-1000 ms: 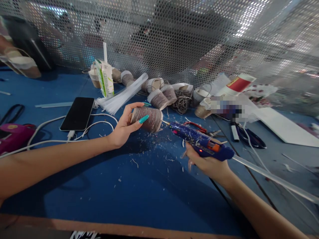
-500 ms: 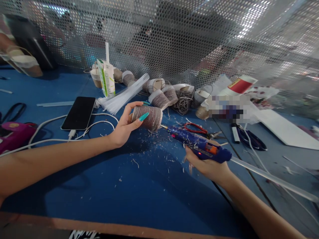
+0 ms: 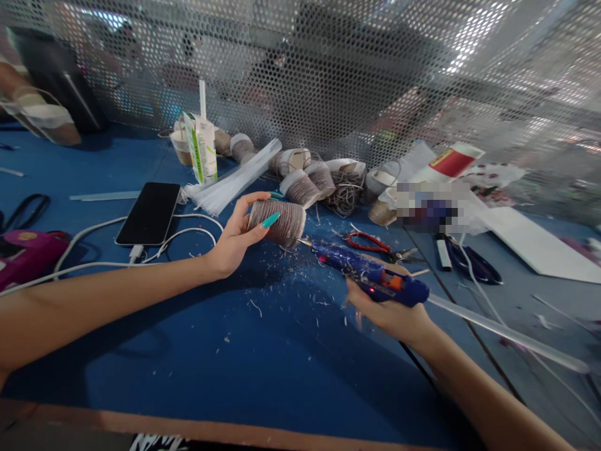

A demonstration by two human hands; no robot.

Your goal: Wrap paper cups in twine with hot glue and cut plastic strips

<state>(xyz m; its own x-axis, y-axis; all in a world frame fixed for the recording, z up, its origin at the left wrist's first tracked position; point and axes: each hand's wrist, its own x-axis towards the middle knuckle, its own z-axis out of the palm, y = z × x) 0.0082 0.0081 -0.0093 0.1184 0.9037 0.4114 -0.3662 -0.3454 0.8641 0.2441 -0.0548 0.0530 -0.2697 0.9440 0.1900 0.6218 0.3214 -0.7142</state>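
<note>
Tilted on its side above the blue table, a small cup wrapped in brown cord point(image 3: 284, 224) is gripped between the thumb and fingers of my left hand point(image 3: 231, 241). My right hand point(image 3: 392, 313) is wrapped round the handle of a blue hot glue gun point(image 3: 366, 268), whose small light glows red. A long clear glue stick point(image 3: 507, 333) sticks out of the gun's back end. The metal nozzle point(image 3: 305, 242) is at the cup's right-hand rim; whether it touches, I cannot tell. Fine glue strands cling to the gun's barrel.
Several cord-wrapped cups point(image 3: 300, 188) lie along the perforated metal screen point(image 3: 282, 75). White glue sticks point(image 3: 239, 178), a drink carton point(image 3: 201, 150) and a plugged-in phone point(image 3: 149, 213) are at left. Red-handled pliers point(image 3: 369, 241) lie behind the gun. Glue scraps litter the table point(image 3: 188, 369).
The glue gun and my right hand have shifted slightly left, bringing the nozzle closer along the cup's rim. My left hand and the cup have stayed nearly still.
</note>
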